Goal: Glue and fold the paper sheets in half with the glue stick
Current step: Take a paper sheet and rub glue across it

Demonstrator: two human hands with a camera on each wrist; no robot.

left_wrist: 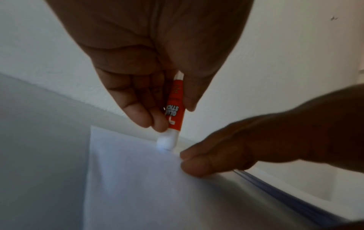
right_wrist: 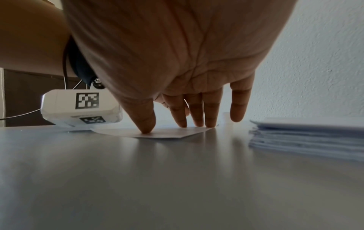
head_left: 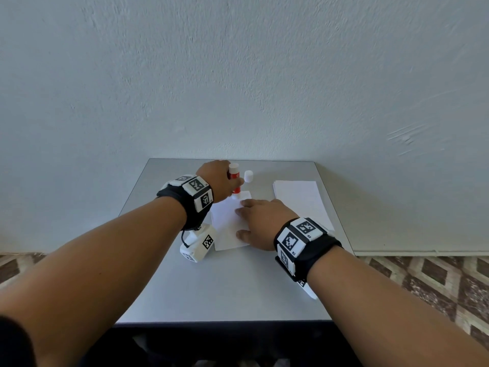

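Observation:
My left hand [head_left: 223, 181] grips a red and white glue stick [head_left: 234, 178] [left_wrist: 174, 115] upright, its white tip down on the far corner of a white paper sheet [head_left: 226, 226] [left_wrist: 133, 179]. My right hand [head_left: 260, 223] lies flat on the sheet's right side, and its straight fingertips [right_wrist: 146, 129] press the paper [right_wrist: 173, 133] onto the table. The little finger hangs just off the sheet. The glue stick's white cap [head_left: 248, 176] stands on the table just behind the sheet.
A stack of white paper sheets [head_left: 301, 201] [right_wrist: 307, 137] lies on the right of the grey table [head_left: 225, 287]. A white wall rises behind the table. The left wrist camera box [head_left: 198, 243] [right_wrist: 80, 107] hangs beside the sheet's left edge. Patterned floor shows on both sides.

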